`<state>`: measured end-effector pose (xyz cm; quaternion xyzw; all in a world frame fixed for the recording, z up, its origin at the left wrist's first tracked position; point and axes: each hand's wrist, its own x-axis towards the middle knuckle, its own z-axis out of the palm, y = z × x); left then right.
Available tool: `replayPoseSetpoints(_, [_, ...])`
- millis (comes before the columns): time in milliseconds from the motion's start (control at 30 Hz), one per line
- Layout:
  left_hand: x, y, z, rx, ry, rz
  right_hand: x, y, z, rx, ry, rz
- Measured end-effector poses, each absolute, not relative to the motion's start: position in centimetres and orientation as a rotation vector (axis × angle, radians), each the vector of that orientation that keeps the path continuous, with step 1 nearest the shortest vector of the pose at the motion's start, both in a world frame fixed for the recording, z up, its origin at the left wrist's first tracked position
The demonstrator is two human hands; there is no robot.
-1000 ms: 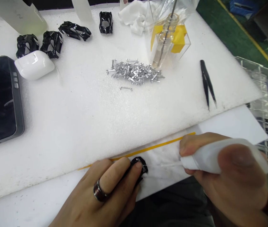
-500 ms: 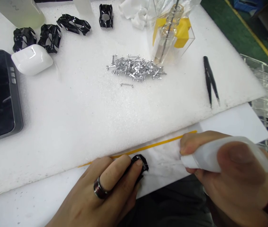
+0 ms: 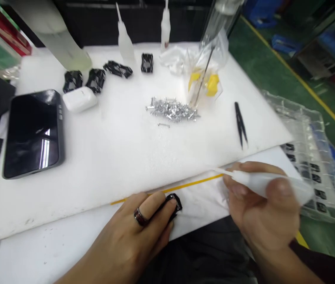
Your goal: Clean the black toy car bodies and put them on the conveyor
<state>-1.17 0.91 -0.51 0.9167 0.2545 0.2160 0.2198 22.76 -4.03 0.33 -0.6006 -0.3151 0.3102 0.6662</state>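
Observation:
My left hand point(image 3: 139, 232), with a dark ring on one finger, grips a small black plastic part point(image 3: 174, 204) at the near edge of the table. My right hand point(image 3: 262, 213) is wrapped around a white squeeze bottle point(image 3: 269, 183) whose thin nozzle points left and slightly up, a little to the right of the black part and not touching it. A pile of small silver metal pieces point(image 3: 171, 109) lies in the middle of the white foam pad point(image 3: 120, 150), with one loose piece just in front of it.
Black tweezers point(image 3: 240, 124) lie right of the pile. Several black parts point(image 3: 96, 77), a white earbud case point(image 3: 79, 99) and a dark phone point(image 3: 32, 132) sit at the left. A clear box with yellow inside point(image 3: 204, 85), two nozzle bottles and a clear tray point(image 3: 309, 146) of parts stand at back and right.
The view has pulled back and tilted up, showing more of the table. My right hand lifted the bottle so its nozzle rose away from the black part. The left hand kept its hold.

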Motion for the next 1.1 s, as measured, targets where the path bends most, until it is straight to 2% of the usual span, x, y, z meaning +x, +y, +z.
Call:
replayPoseSetpoints(267, [-0.6,0.9,-0.7,2.485,0.702,0.677,25.9,-2.0,3.9,-1.548,-1.027,0.534])
replayPoseSetpoints(367, [-0.5,0.9,-0.6,2.492,0.699,0.668,29.6,2.5,4.1,-1.562,-1.069,0.419])
replayPoseSetpoints(467, [-0.4,1.0,-0.6,2.506,0.707,0.679,33.0,8.2,3.8,-1.773,-1.161,0.169])
replayPoseSetpoints(600, [-0.4,1.2,-0.6,2.507,0.691,0.658,35.2,12.9,2.9,-1.951,-1.239,0.145])
replayPoseSetpoints(700, [-0.4,1.2,-0.6,2.5,0.689,0.645,35.0,12.6,2.5,-1.972,-1.235,0.15])
replayPoseSetpoints(867, [-0.3,1.2,-0.4,2.491,0.701,0.648,31.9,9.8,4.4,-1.846,-1.234,-0.041])
replayPoseSetpoints(1000, [-0.5,1.2,-0.6,2.487,0.7,0.609,28.4,10.5,6.8,-1.803,-1.437,0.087])
replayPoseSetpoints(1100, [-0.6,1.1,-0.7,2.485,0.702,0.587,26.6,12.2,7.8,-1.871,-1.506,0.021])
